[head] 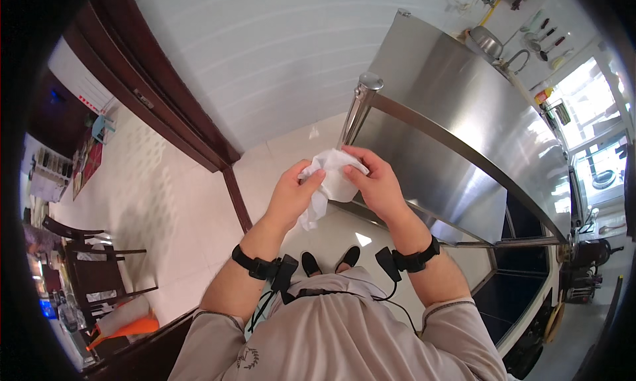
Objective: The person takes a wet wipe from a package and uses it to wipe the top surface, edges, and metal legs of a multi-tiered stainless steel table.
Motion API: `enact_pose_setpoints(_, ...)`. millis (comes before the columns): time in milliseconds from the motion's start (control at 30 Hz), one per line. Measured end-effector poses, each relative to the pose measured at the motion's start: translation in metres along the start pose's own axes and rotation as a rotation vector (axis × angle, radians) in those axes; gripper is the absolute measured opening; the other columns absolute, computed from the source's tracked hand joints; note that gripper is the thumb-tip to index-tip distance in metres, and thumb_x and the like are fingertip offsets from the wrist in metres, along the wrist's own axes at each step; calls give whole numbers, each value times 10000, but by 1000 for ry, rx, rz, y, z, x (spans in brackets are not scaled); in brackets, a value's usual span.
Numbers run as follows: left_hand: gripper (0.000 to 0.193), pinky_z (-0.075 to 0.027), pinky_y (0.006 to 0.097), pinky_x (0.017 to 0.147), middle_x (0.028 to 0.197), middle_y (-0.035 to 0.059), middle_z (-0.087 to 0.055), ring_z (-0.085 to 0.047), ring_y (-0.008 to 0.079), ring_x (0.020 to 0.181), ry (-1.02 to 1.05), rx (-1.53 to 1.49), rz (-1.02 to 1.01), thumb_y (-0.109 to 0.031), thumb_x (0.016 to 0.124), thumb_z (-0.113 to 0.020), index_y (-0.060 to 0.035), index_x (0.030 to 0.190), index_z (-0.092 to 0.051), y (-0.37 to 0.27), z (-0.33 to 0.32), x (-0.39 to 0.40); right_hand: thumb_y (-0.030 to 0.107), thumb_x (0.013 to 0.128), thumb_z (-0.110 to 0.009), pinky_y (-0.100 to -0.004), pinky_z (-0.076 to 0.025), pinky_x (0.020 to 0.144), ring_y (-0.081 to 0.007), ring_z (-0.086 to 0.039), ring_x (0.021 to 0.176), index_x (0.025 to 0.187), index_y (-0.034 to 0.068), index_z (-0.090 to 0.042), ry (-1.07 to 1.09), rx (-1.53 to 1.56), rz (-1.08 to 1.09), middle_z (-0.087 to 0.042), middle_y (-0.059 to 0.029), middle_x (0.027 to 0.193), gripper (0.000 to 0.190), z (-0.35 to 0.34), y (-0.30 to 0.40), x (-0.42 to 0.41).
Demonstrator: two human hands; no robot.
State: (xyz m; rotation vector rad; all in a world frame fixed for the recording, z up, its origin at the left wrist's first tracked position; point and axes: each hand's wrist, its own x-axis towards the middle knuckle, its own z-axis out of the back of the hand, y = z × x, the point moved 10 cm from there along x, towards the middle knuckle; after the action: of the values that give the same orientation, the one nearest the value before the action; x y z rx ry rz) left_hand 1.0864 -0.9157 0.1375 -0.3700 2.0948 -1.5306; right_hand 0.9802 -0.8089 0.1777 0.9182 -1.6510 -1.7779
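Observation:
A crumpled white cloth or tissue (334, 175) is stretched between my two hands at the centre of the view. My left hand (296, 189) pinches its left side between thumb and fingers, and a loose end hangs down beside that hand. The upper right part of it is in my right hand (376, 179), with the thumb on top. Both hands are in the air, just left of a stainless steel table (447, 83) with a lower shelf. Whether the white piece is fabric or paper, I cannot tell.
The steel table's rounded corner post (370, 81) stands just beyond my right hand. A metal pot (484, 43) sits at its far end. To the left are a dark wooden door frame (164, 73) and a wooden chair (94, 266). My shoes (350, 256) are on the tiled floor.

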Motion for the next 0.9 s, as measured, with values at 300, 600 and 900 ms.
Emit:
enact_pose_setpoints(300,125,-392,210,600,778,-52,-574,-495,35,698,-79,14,-198,-170,954,-612,-47,939,-629,5,21,-10,122,943,-603,-268,-414,892,-131,-557,987,1075,9,-655,17,423,-22,-618,-14,1038,181,16,-38,-15)
enact_pose_setpoints(600,118,-443,215,655,808,-33,-598,-527,41,727,112,55,-161,-160,964,-590,-46,991,-603,-10,-3,-24,154,881,-677,-305,-402,927,-174,-519,1067,1143,49,-603,147,2,-51,-566,-58,1150,292,1,-42,-20)
enact_pose_setpoints(900,151,-455,235,680,815,-10,-627,-539,63,737,275,377,-248,-155,918,-647,-27,998,-632,-25,-17,-38,251,828,-759,-322,-445,856,-173,-556,1003,1168,34,-604,407,-271,134,-631,-63,1034,433,-27,-40,-34)
